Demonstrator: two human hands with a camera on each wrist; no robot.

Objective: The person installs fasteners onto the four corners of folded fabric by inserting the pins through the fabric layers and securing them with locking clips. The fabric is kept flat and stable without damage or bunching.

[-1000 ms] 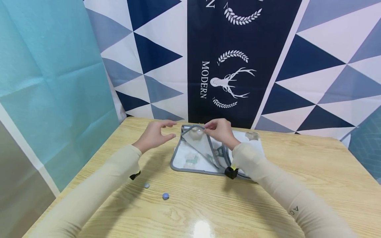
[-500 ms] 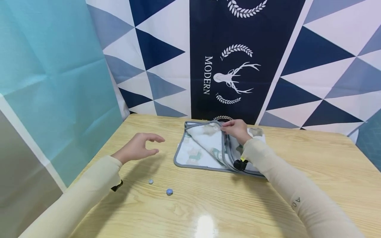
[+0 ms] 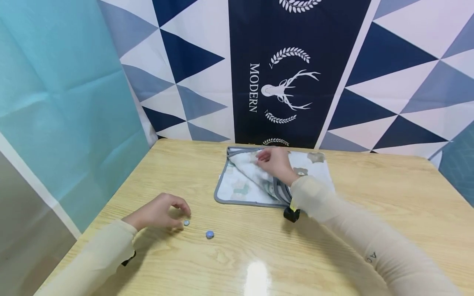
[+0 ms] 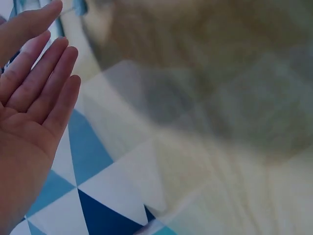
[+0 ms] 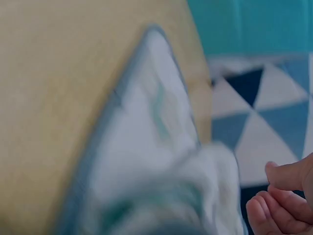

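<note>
Sitting nearest on the desk (image 3: 333, 255), in from its left edge, was a small blue round thing (image 3: 210, 234). Just past it, closer to that edge, lay a small pale round thing (image 3: 187, 223). The left hand (image 3: 157, 211) was right beside the pale one, thumb and fingers bent with a gap, holding nothing. Going low and slow and nipping it by its sides seemed best, so it would not skid away.

Farther on, by the far edge, lay the cloth (image 3: 240, 191), partly folded over. The right hand (image 3: 275, 162) was over it, thumb and fingers bent close together. A light touch there would likely keep the fold neat.

Behind the far edge hung a wall sheet (image 3: 200, 98).

Whether the right hand pinched the cloth was hard to tell, for the cloth was blurry. What lay under the fold was hidden. The desk's near edge was cut off.
</note>
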